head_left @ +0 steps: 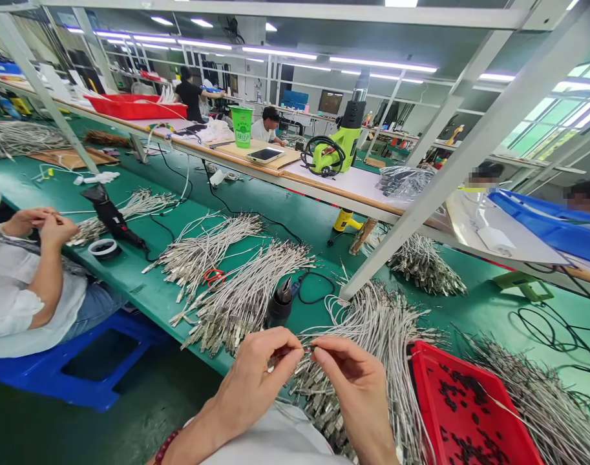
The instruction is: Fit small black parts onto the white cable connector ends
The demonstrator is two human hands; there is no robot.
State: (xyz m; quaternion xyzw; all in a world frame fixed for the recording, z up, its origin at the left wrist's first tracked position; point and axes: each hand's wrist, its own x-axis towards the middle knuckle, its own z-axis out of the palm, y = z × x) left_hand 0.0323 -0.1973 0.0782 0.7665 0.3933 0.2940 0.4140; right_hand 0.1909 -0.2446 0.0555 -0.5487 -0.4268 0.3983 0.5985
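In front of my lap, my left hand (263,365) is closed in a pinch, and a thin reddish wire end shows at its fingertips. The rest of that wire is hidden by the fingers. Facing it, almost touching, my right hand (355,384) pinches a small black piece (313,349). Beneath and behind both hands lies a pile of white cables (372,329) with metal connectors. To the right, a red tray (423,387) contains many small black pieces (462,387). A black heat gun (279,303) stands nozzle up just beyond my left hand.
More cable bundles (256,297) cover the green bench (178,316), with orange-handled scissors (214,278) among them. A slanted white post (421,219) rises close ahead. Above, a shelf carries a green heat gun (340,148) and a phone (265,155). A co-worker (33,278) sits at left.
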